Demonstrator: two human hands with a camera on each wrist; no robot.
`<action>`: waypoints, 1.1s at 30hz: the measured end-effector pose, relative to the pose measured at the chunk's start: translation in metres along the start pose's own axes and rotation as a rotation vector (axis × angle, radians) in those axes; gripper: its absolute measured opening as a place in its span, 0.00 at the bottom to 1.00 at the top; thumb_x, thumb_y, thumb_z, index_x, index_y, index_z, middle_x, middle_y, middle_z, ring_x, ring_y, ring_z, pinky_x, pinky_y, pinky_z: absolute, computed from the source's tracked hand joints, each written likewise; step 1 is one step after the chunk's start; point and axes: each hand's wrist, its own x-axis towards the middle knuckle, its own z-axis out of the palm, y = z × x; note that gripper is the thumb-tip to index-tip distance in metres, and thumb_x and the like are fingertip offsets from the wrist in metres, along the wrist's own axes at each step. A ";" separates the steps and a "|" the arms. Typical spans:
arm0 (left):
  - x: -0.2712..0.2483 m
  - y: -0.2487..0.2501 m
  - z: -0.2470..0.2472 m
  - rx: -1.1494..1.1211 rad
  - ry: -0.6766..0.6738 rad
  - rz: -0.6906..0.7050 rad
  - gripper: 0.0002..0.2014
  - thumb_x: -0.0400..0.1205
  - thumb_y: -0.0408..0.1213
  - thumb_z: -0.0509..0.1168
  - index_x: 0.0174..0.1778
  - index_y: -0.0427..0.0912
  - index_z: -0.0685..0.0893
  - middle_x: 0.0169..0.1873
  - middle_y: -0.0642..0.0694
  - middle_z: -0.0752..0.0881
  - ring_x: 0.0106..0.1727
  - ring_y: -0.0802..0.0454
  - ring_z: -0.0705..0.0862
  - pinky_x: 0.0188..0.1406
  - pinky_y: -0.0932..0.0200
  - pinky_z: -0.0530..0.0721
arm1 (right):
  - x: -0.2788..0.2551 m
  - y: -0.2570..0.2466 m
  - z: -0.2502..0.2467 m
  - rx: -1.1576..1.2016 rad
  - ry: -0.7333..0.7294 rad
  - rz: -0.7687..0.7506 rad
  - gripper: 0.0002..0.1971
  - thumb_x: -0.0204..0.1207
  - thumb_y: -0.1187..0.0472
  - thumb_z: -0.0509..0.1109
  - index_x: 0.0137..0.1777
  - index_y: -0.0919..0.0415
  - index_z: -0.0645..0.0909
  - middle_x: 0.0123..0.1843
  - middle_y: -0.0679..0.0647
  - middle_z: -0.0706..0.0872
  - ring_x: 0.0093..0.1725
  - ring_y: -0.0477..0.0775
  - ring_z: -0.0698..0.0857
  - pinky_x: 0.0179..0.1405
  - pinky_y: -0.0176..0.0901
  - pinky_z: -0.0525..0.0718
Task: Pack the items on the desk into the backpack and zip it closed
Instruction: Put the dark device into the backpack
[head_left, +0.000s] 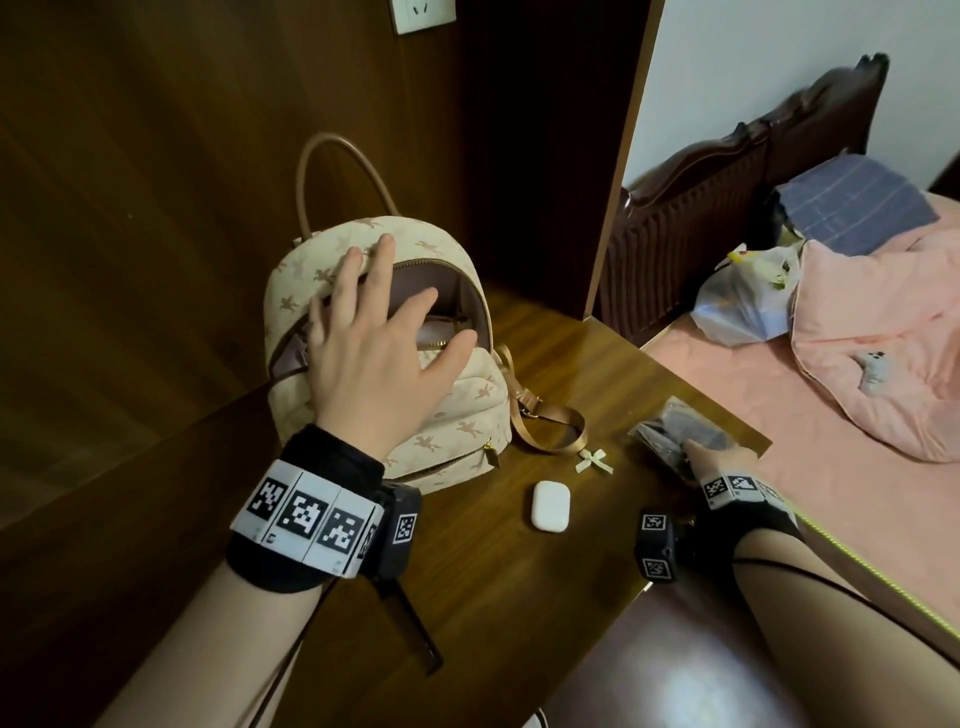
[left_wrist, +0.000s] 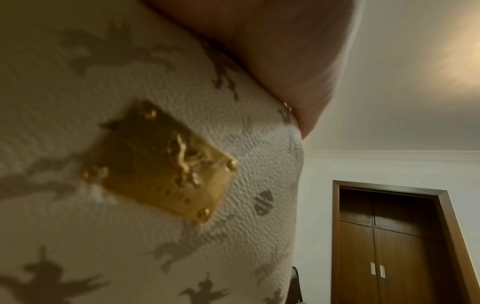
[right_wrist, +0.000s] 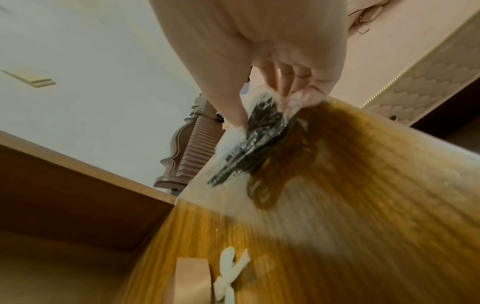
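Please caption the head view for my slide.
Left hand spreads the open cream horse-print backpack; right hand grasps a black plastic-wrapped packet.

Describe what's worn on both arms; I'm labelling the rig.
Each wrist wears a black cuff wrapped by a white band of black square-code tags: left band, right band. A black camera block with its own tags sits inside each wrist: left, right. Thin black cables cross the right forearm. No sleeves.

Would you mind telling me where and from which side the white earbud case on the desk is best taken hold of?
Probably from straight above, pinching the two long sides of the white earbud case. It lies flat on the desk with open wood all round, its smooth rounded shell narrow enough across for a thumb-and-finger pinch. The right hand, nearer, is at the black packet.
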 end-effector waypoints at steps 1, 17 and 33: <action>0.000 0.000 0.000 0.001 -0.002 0.002 0.35 0.77 0.67 0.44 0.70 0.53 0.79 0.84 0.45 0.56 0.84 0.42 0.52 0.75 0.31 0.58 | 0.002 0.001 0.000 0.022 -0.027 -0.002 0.33 0.71 0.53 0.74 0.71 0.70 0.70 0.65 0.68 0.80 0.61 0.69 0.81 0.51 0.50 0.78; -0.008 0.004 0.001 -0.017 -0.037 -0.010 0.35 0.76 0.68 0.39 0.67 0.59 0.81 0.84 0.50 0.54 0.84 0.46 0.50 0.73 0.32 0.61 | -0.069 -0.059 -0.021 0.449 -0.206 -0.698 0.32 0.68 0.74 0.74 0.72 0.61 0.69 0.57 0.51 0.79 0.55 0.52 0.80 0.47 0.40 0.82; -0.018 -0.083 0.002 -0.621 0.247 -0.066 0.12 0.84 0.34 0.62 0.60 0.45 0.86 0.66 0.55 0.80 0.71 0.52 0.74 0.74 0.50 0.70 | -0.201 -0.138 -0.028 0.471 -0.492 -1.298 0.23 0.65 0.72 0.79 0.56 0.50 0.80 0.55 0.52 0.86 0.53 0.51 0.87 0.55 0.48 0.86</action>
